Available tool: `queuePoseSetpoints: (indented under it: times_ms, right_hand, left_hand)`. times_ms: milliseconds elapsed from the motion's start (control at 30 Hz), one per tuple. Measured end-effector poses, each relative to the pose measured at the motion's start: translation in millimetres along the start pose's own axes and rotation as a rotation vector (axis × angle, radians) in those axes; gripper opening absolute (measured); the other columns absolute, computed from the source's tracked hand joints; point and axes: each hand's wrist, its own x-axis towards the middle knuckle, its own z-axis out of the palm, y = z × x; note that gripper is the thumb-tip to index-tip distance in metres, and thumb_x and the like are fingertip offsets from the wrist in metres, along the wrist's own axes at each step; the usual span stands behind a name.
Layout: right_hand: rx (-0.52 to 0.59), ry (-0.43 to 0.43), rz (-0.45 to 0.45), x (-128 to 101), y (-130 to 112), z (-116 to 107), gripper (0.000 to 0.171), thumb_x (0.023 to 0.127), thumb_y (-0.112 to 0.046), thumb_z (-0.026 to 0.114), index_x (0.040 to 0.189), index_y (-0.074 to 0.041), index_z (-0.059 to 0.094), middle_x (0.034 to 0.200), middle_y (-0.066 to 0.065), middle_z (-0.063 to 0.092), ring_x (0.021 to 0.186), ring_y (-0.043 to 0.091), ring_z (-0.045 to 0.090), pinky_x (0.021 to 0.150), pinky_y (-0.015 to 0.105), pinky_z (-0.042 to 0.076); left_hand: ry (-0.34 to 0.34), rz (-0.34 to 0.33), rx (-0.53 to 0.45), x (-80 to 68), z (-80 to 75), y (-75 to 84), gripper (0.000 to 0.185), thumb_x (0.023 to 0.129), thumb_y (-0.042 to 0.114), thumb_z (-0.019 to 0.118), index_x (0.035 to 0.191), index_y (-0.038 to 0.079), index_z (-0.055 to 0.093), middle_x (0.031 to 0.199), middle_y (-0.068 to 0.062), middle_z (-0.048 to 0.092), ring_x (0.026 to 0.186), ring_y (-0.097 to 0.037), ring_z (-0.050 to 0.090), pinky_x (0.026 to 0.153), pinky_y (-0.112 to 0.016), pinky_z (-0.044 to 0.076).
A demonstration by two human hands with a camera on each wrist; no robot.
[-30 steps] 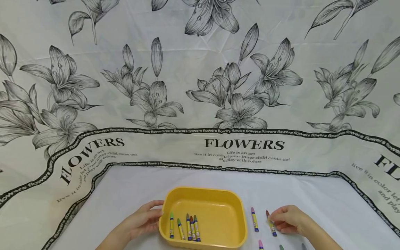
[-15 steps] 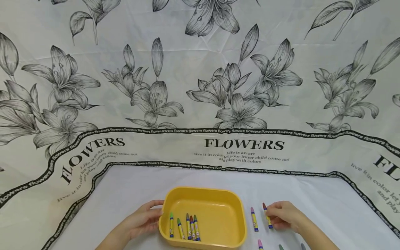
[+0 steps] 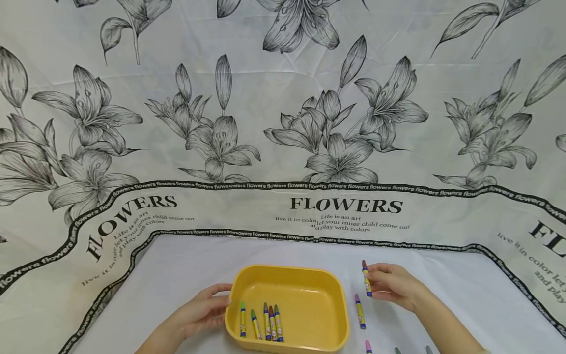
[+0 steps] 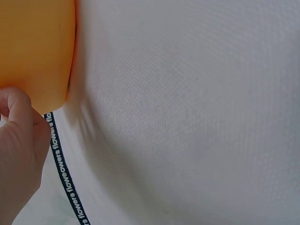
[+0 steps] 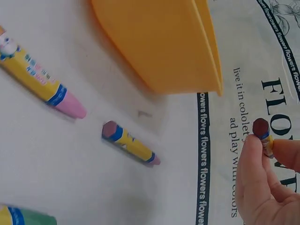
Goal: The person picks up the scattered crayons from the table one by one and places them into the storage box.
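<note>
At the near edge of the white table (image 3: 185, 265), the tips of three more crayons show beside the right forearm: a pink crayon (image 3: 368, 346), a green crayon (image 3: 398, 350) and a grey crayon (image 3: 429, 349), each cut off by the frame.

The left hand (image 3: 201, 310) rests against the left wall of the yellow tray (image 3: 305, 280), fingers relaxed and laid along the rim rather than curled round it (the left wrist view shows only a fingertip touching the tray's corner). Inside the tray five crayons (image 3: 261, 322) lie side by side near its front left, all with their long axes running near to far and their tips pointing away from the person.

Just right of the tray a purple crayon (image 3: 360, 311) lies on the table, also running near to far, tip away. Its yellow wrapper carries small print, too small to read.

A little farther out, the right hand (image 3: 391, 285) pinches a brown crayon (image 3: 366, 278) between thumb and fingers, lifted off the table to the right of the tray's far corner. It stands nearly upright in the head view, tip up and away from the person; in the right wrist view its blunt brown end (image 5: 260, 127) sticks out above the fingertips.

Beyond the table hangs a cloth backdrop (image 3: 283, 123) printed with lilies. It reads "FLOWERS", and under that "Life is an art" and "let your inner child come out and play with colors".
</note>
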Motion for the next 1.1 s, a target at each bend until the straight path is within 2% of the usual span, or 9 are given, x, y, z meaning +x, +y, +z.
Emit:
queuePoseSetpoints:
  times_ms: [167, 333, 500, 733, 1000, 1100]
  right_hand:
    - [0.037, -0.063, -0.030, 3, -8, 16, 0.030, 0.090, -0.011, 0.058, 0.114, 0.005, 0.052, 0.085, 0.002, 0.061, 0.075, 0.013, 0.059, 0.069, 0.027, 0.054]
    - [-0.038, -0.128, -0.066, 10, -14, 37, 0.037, 0.091, -0.012, 0.056, 0.119, 0.009, 0.047, 0.090, 0.005, 0.058, 0.080, 0.015, 0.057, 0.071, 0.028, 0.054]
    - [-0.054, -0.191, -0.088, 18, -17, 59, 0.038, 0.091, -0.012, 0.055, 0.121, 0.011, 0.046, 0.092, 0.007, 0.059, 0.079, 0.015, 0.058, 0.069, 0.028, 0.054]
    - [-0.051, -0.194, -0.072, 23, -14, 89, 0.031, 0.088, -0.009, 0.057, 0.115, 0.007, 0.051, 0.087, 0.005, 0.059, 0.074, 0.014, 0.057, 0.067, 0.028, 0.055]
    - [-0.106, -0.222, -0.062, 27, 9, 127, 0.027, 0.085, -0.003, 0.059, 0.109, 0.010, 0.055, 0.073, 0.002, 0.059, 0.063, 0.011, 0.056, 0.056, 0.023, 0.053]
    - [-0.107, -0.193, -0.050, 29, 16, 135, 0.023, 0.085, -0.002, 0.060, 0.105, 0.008, 0.056, 0.070, 0.003, 0.059, 0.060, 0.011, 0.055, 0.053, 0.023, 0.053]
  left_hand:
    - [0.005, -0.004, 0.003, 0.0, -0.4, 0.3, 0.059, 0.090, 0.007, 0.057, 0.140, -0.002, 0.026, 0.111, -0.011, 0.057, 0.089, -0.015, 0.055, 0.073, -0.025, 0.051]
    - [0.010, -0.008, 0.006, -1.6, -1.6, 0.6, 0.059, 0.090, 0.007, 0.057, 0.139, -0.002, 0.026, 0.111, -0.012, 0.057, 0.090, -0.016, 0.055, 0.074, -0.026, 0.051]
    - [0.002, -0.001, 0.008, -2.0, -1.8, 0.3, 0.058, 0.090, 0.006, 0.056, 0.139, -0.003, 0.026, 0.110, -0.011, 0.057, 0.090, -0.016, 0.055, 0.073, -0.026, 0.051]
    - [0.002, -0.005, 0.011, 1.6, 0.2, -0.3, 0.058, 0.090, 0.007, 0.057, 0.139, -0.002, 0.027, 0.110, -0.011, 0.056, 0.089, -0.016, 0.055, 0.073, -0.025, 0.051]
    - [0.008, -0.013, 0.022, 1.4, -2.2, -1.1, 0.059, 0.090, 0.007, 0.057, 0.140, -0.003, 0.027, 0.110, -0.012, 0.057, 0.089, -0.016, 0.056, 0.075, -0.027, 0.051]
    - [-0.002, -0.004, 0.023, 1.9, -2.0, -0.9, 0.058, 0.090, 0.007, 0.057, 0.139, -0.003, 0.027, 0.110, -0.011, 0.058, 0.090, -0.015, 0.056, 0.075, -0.027, 0.051]
